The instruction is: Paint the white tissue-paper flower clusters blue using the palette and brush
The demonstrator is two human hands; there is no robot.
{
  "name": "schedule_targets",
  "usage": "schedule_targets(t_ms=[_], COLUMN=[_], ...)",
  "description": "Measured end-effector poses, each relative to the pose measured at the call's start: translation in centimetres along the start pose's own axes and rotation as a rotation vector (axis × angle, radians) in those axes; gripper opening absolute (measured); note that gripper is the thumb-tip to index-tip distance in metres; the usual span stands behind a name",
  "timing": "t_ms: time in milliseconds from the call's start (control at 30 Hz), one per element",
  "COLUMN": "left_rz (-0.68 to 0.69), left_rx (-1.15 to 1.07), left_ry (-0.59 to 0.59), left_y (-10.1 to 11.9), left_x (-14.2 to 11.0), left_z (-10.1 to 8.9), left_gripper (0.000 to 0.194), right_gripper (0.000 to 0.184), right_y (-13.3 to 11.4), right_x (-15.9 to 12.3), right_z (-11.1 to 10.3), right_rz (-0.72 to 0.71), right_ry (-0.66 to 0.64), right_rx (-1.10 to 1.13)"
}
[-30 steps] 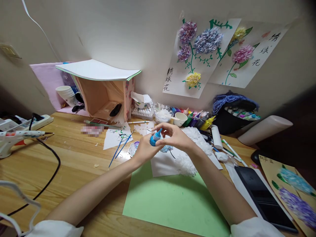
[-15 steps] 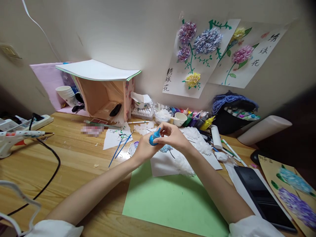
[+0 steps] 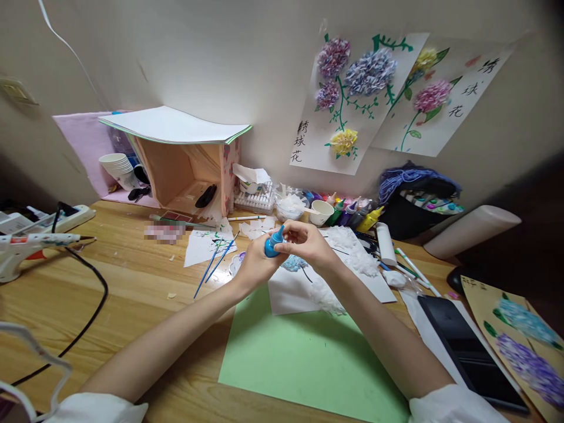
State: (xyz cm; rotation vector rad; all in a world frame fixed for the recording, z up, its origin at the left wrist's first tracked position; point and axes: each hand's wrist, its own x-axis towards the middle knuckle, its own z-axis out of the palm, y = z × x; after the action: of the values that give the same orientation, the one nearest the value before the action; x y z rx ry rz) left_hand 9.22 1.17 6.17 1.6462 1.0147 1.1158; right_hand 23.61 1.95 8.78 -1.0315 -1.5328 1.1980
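My left hand (image 3: 259, 258) is wrapped around a small blue paint bottle (image 3: 272, 247) with a pointed nozzle, which tilts slightly to the right. The fingers of my right hand (image 3: 306, 244) are curled, and its thumb presses on the bottle just below the nozzle. Beneath and behind the hands lies a white paper sheet (image 3: 286, 296) bearing a pale blue fluffy flower (image 3: 294, 264) and white fluffy clumps (image 3: 326, 296). A palette with purple paint (image 3: 236, 264) is partly hidden by my left hand.
Green paper (image 3: 304, 358) lies in front of me. Paintbrushes (image 3: 222, 258) rest left of the hands. Paint bottles (image 3: 368, 220) and a paper cup (image 3: 321, 212) line the wall. A hot glue gun (image 3: 26, 249) is far left, a tablet (image 3: 471, 352) on the right.
The bottle has shifted very slightly left within my hands. Both hands keep nearly the same place and grip.
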Motion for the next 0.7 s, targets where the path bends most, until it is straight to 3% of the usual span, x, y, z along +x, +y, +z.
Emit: schedule_targets(t_ms=[267, 433, 567, 700], left_rz=[0.033, -0.122, -0.166, -0.221], left_rx=[0.016, -0.124, -0.284, -0.373], left_ry=[0.033, 0.117, 0.16, 0.093], left_y=[0.0, 1.3, 2.7, 3.4], left_x=[0.1, 1.2, 1.1, 0.2], left_z=[-0.1, -2.2, -3.7, -3.4], left_gripper=[0.02, 0.042, 0.052, 0.056], right_gripper=[0.046, 0.056, 0.067, 0.059], right_y=[0.0, 0.5, 1.2, 1.0], right_x=[0.0, -0.8, -1.8, -1.9], right_z=[0.7, 1.2, 2.7, 5.0], right_rz=[0.014, 0.07, 0.197, 0.189], right_ry=[0.059, 0.109, 0.032, -0.043], right_rx=[0.023, 0.078, 0.148, 0.242])
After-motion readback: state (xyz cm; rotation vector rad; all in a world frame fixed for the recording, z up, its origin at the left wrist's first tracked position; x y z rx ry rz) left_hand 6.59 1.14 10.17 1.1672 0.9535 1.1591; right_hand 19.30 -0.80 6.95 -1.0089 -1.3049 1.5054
